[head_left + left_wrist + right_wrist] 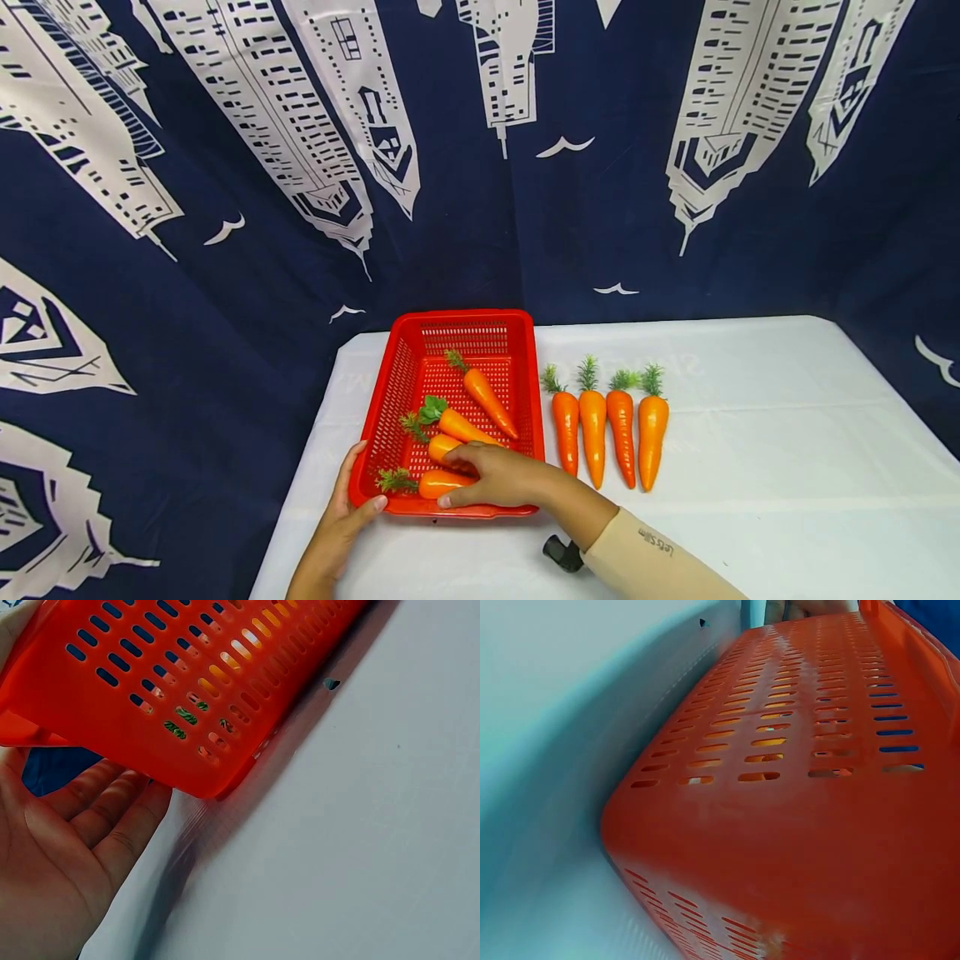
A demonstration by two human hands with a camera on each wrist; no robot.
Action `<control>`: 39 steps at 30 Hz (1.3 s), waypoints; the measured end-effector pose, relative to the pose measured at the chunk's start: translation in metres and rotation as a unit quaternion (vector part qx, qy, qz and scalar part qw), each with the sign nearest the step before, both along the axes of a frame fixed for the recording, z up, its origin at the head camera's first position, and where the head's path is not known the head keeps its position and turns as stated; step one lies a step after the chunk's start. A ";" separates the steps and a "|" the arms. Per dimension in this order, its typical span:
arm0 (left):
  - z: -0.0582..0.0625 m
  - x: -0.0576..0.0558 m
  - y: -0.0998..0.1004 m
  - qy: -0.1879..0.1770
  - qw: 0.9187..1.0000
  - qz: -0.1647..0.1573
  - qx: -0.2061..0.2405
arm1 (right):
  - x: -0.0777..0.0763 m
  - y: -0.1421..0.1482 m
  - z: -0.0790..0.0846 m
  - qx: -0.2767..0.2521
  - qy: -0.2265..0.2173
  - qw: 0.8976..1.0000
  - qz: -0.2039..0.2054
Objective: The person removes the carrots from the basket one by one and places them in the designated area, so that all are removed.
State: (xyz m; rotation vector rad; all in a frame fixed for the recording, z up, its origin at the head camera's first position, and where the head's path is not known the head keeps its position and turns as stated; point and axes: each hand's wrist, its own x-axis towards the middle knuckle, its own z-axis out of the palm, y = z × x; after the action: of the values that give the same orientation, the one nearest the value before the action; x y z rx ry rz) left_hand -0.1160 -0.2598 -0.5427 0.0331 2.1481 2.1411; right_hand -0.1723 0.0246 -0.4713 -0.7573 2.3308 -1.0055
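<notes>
A red plastic basket [536, 383] with slotted walls stands on the white-covered table. My left hand [341, 521] grips its near left corner, thumb on the rim; in the left wrist view the fingers [124, 838] reach under the rim outside. My right hand [498, 477] is inside the basket at the near side. Its thumb and fingers lie around the nearest orange carrot [438, 483], whose tip the hand hides. The fingertips also touch the carrot [441, 447] behind it. Farther back lie another carrot [461, 425] and a redder one [487, 400]. The right wrist view shows only the basket's outer wall [780, 825].
To the right of the basket, several carrots with green tops lie side by side, among them an orange one [652, 437]. A small black object [562, 552] sits by the right forearm. A dark blue curtain [465, 250] with white buildings hangs behind the table [780, 417].
</notes>
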 end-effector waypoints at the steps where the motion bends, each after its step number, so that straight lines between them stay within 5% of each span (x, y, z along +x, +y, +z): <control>1: 0.000 0.000 0.000 -0.002 1.000 0.000 0.000 | 0.000 0.000 0.000 0.005 -0.002 1.000 0.000; 31: 0.000 0.000 0.000 0.010 1.000 -0.001 0.001 | 0.001 -0.003 -0.001 0.062 -0.105 0.993 0.006; 39: 0.000 0.001 0.000 0.013 1.000 -0.007 -0.001 | 0.000 -0.003 -0.001 0.064 -0.092 0.994 0.012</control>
State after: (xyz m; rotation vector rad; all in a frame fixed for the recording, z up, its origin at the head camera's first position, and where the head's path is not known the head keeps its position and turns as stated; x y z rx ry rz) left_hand -0.1150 -0.2598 -0.5422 0.0756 2.1564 2.1437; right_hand -0.1725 0.0214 -0.4720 -0.6147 2.1980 -0.8668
